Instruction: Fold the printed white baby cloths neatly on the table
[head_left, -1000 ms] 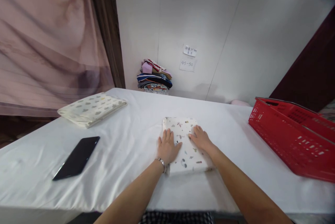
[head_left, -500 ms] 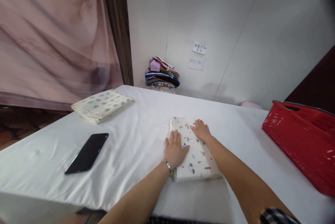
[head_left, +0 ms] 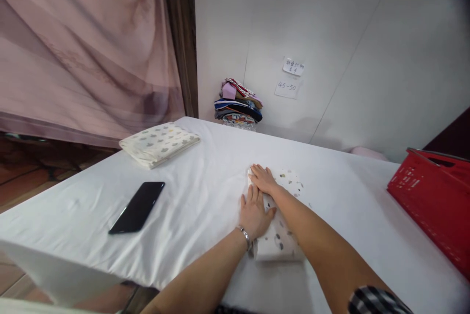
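Note:
A folded white cloth (head_left: 281,243) with small printed motifs lies in front of me on the white-covered table. My left hand (head_left: 254,213) rests flat on its left side, fingers spread, a bracelet at the wrist. Just beyond it, my right hand (head_left: 262,178) lies palm down near the far left corner of the same cloth, its fingers stretched out. The two hands almost touch. The cloth's far right part shows past my right forearm, which hides some of its middle.
Another folded cloth with grey spots (head_left: 159,144) lies at the table's far left. A black phone (head_left: 137,207) sits nearer. At the right stands a red plastic basket (head_left: 429,201). Behind the table is a stack of folded fabrics (head_left: 239,104) by the wall.
My right hand has moved left across the cloth, from its far right side to its far left corner. My left hand stays on the left side. The view has shifted slightly left.

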A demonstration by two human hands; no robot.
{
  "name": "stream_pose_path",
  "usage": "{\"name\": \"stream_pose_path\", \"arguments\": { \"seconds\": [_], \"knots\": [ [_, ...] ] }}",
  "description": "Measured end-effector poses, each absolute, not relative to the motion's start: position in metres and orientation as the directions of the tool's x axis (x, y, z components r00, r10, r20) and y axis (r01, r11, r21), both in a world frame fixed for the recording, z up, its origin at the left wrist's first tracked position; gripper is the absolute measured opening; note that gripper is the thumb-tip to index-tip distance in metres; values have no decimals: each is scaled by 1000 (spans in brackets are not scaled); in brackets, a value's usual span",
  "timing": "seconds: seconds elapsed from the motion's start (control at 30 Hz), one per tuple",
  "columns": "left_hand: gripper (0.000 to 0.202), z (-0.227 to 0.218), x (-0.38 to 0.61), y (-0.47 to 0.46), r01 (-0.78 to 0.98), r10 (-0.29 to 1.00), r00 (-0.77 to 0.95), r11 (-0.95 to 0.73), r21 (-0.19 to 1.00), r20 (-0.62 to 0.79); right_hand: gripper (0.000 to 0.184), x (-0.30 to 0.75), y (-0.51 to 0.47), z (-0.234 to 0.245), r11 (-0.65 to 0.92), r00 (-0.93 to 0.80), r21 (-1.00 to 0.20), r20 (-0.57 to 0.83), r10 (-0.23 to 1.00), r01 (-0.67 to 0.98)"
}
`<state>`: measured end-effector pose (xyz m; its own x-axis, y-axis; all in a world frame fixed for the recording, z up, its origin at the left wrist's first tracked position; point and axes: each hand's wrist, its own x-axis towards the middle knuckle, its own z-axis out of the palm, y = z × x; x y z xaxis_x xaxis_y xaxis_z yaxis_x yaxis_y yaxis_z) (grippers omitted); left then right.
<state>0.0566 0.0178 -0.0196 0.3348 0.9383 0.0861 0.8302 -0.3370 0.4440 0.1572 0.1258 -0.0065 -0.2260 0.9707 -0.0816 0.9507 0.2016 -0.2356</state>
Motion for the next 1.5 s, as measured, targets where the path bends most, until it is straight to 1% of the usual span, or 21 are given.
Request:
{"name": "stream_pose_path", "arguments": {
  "seconds": [0.17, 0.23, 0.4, 0.5, 0.53, 0.57, 0.63, 0.67, 0.73, 0.8, 0.9, 1.0, 1.07, 1.17, 1.33, 1.43, 1.5],
  "knots": [
    [74, -20, 56, 18, 814, 938, 338, -331, 478, 75, 56, 156, 124, -1, 176, -214, -286, -106, 971, 942],
    [74, -22, 56, 19, 809, 936, 345, -337, 483, 74, 56, 157, 118, 3, 147, -183, -312, -87, 979, 938],
    [72, -23, 54, 19, 802, 930, 359, -349, 484, 75, 57, 198, 80, 1, -9, 14, -426, 10, 1000, 905],
    [70, -20, 53, 19, 800, 933, 352, -339, 495, 69, 59, 246, 39, -7, -128, 193, -550, 62, 979, 825],
    [69, -20, 53, 19, 797, 935, 348, -335, 503, 72, 61, 260, 24, -10, -173, 270, -623, 64, 961, 763],
    [68, -19, 53, 19, 793, 937, 340, -330, 512, 79, 62, 273, 10, -13, -233, 360, -707, 32, 933, 667],
    [65, -19, 53, 21, 784, 946, 307, -312, 537, 102, 66, 289, -17, -17, -290, 451, -858, -78, 889, 425],
    [65, -19, 52, 22, 780, 953, 280, -294, 553, 112, 68, 292, -29, -19, -295, 471, -908, -129, 873, 298],
    [66, -18, 49, 24, 770, 968, 220, -248, 588, 120, 70, 294, -46, -19, -276, 483, -956, -197, 853, 96],
    [66, -15, 45, 27, 753, 977, 180, -209, 624, 109, 73, 294, -57, -17, -279, 476, -960, -250, 843, -11],
    [61, -9, 37, 30, 698, 985, 160, -161, 698, 67, 78, 296, -63, -13, -342, 419, -936, -346, 840, -86],
    [53, -3, 33, 32, 646, 989, 142, -55, 761, -49, 73, 299, -62, -11, -383, 357, -910, -415, 837, -161],
    [48, -1, 33, 34, 647, 985, 125, 12, 762, -121, 64, 297, -60, -9, -373, 250, -906, -416, 875, -200],
    [45, 2, 36, 40, 655, 979, 114, 52, 754, -167, 54, 293, -60, -6, -366, 89, -899, -395, 914, -240],
    [51, 5, 38, 48, 640, 963, 94, 135, 757, -251, 53, 291, -68, -5, -373, 59, -887, -402, 914, -271],
    [48, 6, 37, 47, 648, 962, 84, 146, 748, -260, 49, 289, -71, -3, -378, 28, -878, -403, 915, -294],
    [48, 7, 37, 46, 659, 963, 80, 141, 739, -256, 46, 286, -72, -1, -419, -16, -842, -440, 898, -340]
  ]
}}
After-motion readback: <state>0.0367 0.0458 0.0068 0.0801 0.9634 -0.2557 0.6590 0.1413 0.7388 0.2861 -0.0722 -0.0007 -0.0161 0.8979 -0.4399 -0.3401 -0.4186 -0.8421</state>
